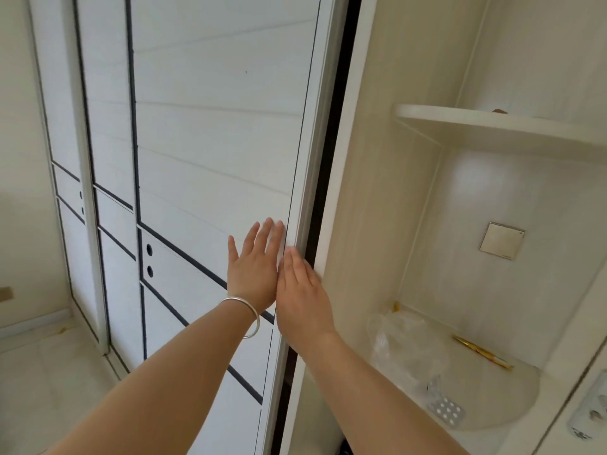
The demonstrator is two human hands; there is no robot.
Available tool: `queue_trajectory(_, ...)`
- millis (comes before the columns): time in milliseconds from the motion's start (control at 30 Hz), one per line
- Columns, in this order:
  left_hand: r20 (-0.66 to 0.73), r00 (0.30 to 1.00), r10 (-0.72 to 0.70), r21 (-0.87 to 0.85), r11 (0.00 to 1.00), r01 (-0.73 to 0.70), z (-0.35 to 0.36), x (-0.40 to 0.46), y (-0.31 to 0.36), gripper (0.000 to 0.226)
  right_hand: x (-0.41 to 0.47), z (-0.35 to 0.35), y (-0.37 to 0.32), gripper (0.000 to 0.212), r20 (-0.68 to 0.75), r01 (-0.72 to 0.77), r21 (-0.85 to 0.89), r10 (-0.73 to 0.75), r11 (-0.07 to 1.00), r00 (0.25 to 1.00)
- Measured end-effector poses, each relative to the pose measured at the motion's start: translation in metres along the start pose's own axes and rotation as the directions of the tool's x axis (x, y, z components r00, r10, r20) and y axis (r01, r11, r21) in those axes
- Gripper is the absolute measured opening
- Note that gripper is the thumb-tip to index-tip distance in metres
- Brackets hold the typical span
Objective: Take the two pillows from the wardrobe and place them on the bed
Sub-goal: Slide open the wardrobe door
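Wardrobe door (213, 142) under flat hands (254, 270)

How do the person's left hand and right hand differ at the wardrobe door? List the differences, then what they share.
1. The left hand lies flat on the door face; the right hand sits at the door's edge, by the dark gap.
2. The left wrist wears a bracelet; the right wrist is bare.
3. The left hand reaches higher than the right hand.

Both are open, holding nothing, and they touch side by side.
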State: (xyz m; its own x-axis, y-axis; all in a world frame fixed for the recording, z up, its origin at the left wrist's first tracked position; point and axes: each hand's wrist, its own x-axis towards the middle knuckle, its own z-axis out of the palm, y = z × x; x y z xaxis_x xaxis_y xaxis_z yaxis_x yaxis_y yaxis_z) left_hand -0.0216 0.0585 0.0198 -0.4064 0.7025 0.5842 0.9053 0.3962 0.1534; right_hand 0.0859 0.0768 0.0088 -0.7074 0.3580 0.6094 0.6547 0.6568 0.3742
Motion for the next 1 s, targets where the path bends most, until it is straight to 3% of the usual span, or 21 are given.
queue_trajectory(133,0.031,0.999,-0.03,0.024,0.999,0.03,0.002,0.01,-0.016,0.064,0.021,0.01,-0.015,0.082,-0.005,-0.07,0.338,0.076,0.939,0.997)
queue_trajectory(233,-0.005,1.0,-0.023,0.075,0.997,0.023,0.009,0.024,-0.037,0.068,0.043,0.015,-0.032,0.083,-0.029,-0.169,0.486,0.209,0.858,0.978)
queue_trajectory(367,-0.057,0.998,0.013,0.111,0.994,-0.007,0.02,0.047,-0.076,0.071,0.088,0.013,-0.052,0.067,0.169,-0.399,0.757,0.435,0.518,0.884)
queue_trajectory(567,-0.04,0.999,0.029,0.039,0.999,-0.028,0.041,0.082,-0.132,0.072,0.163,0.045,-0.082,0.067,0.212,-0.454,0.774,0.496,0.442,0.842)
queue_trajectory(767,-0.06,0.996,0.062,-0.159,0.985,-0.071,0.055,0.115,-0.191,0.077,0.224,0.084,-0.116,0.058,0.443,-0.554,0.824,0.475,0.118,0.76)
queue_trajectory(1000,-0.053,0.997,0.056,-0.297,0.952,-0.07,0.067,0.149,-0.251,0.089,0.277,0.109,-0.151,0.06,0.44,-0.549,0.82,0.434,0.163,0.786)
